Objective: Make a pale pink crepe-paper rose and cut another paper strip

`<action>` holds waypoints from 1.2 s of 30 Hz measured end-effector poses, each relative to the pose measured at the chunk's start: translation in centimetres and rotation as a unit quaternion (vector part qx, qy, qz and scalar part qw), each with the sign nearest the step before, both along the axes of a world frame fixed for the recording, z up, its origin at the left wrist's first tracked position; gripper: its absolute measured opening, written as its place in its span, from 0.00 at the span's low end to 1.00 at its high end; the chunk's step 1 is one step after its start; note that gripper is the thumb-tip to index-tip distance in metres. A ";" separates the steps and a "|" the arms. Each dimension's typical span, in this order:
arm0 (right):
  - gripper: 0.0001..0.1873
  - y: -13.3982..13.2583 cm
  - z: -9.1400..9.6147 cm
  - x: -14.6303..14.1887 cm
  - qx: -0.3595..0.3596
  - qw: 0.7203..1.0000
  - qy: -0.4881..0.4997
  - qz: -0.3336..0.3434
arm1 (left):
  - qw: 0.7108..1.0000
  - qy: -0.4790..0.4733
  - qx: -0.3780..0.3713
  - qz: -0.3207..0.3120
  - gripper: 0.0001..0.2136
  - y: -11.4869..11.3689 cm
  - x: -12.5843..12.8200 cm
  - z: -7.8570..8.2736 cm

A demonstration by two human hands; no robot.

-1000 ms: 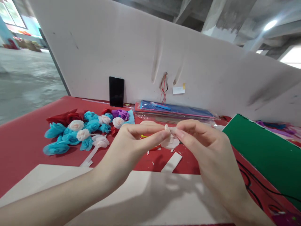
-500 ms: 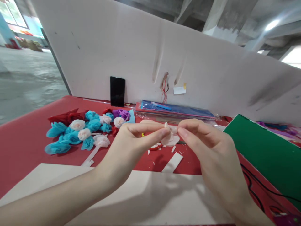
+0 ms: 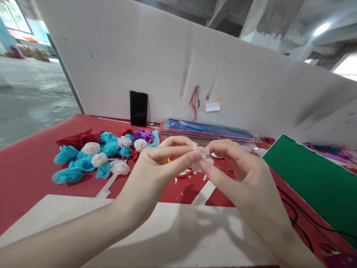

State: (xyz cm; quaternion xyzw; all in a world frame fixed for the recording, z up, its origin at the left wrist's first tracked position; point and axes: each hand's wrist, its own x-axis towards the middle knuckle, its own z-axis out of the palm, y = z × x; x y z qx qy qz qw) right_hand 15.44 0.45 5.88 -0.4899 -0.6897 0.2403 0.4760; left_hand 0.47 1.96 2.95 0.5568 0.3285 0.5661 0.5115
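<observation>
My left hand [image 3: 158, 163] and my right hand [image 3: 237, 171] meet above the red table [image 3: 28, 167], both pinching a small pale pink paper flower [image 3: 203, 153] between fingertips. The left thumb and forefinger press on its left side. Fingers of the right hand curl round its right side, and the thumb reaches under it. A loose white paper strip [image 3: 205, 192] lies on the table just below the hands, with small paper scraps around it.
A pile of blue, white, red and purple paper flowers [image 3: 95, 156] lies at the left. A black phone [image 3: 138, 108] leans on the white back board. Packs of coloured sheets [image 3: 206, 130] lie behind, a green sheet [image 3: 312, 178] at the right, a white sheet [image 3: 167, 238] in front.
My right hand has turned, its fingers opening a little and its thumb sliding under the flower. The flower sits slightly higher and more hidden between the fingertips.
</observation>
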 end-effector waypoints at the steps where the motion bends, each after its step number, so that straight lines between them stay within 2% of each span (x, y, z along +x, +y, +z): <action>1: 0.04 0.0 0.0 0.0 -0.008 1.000 0.006 0.009 | 1.000 0.002 -0.002 -0.004 0.10 -0.1 0.0 0.0; 5: 0.02 0.2 0.0 -0.2 -0.034 0.998 0.026 0.035 | 1.000 -0.012 0.000 -0.028 0.10 -0.2 0.1 -0.1; 9: 0.02 0.3 0.2 -0.1 -0.060 0.995 0.051 0.064 | 0.996 -0.039 -0.037 -0.071 0.08 0.0 0.1 -0.1; 13: 0.03 0.3 0.4 0.4 -0.111 0.987 0.079 0.091 | 0.992 -0.048 -0.048 -0.105 0.09 0.2 0.0 0.1; 18: 0.04 0.6 0.5 1.1 -0.188 0.960 0.132 0.163 | 0.988 -0.040 -0.046 -0.141 0.11 0.3 -0.3 0.2; 23: 0.05 0.8 0.7 1.1 -0.242 0.934 0.168 0.201 | 0.985 -0.046 -0.047 -0.162 0.11 0.4 -0.5 0.0; 36: 0.04 1.2 0.9 1.3 -0.284 0.920 0.177 0.206 | 0.980 -0.031 -0.031 -0.196 0.09 0.7 -0.7 0.0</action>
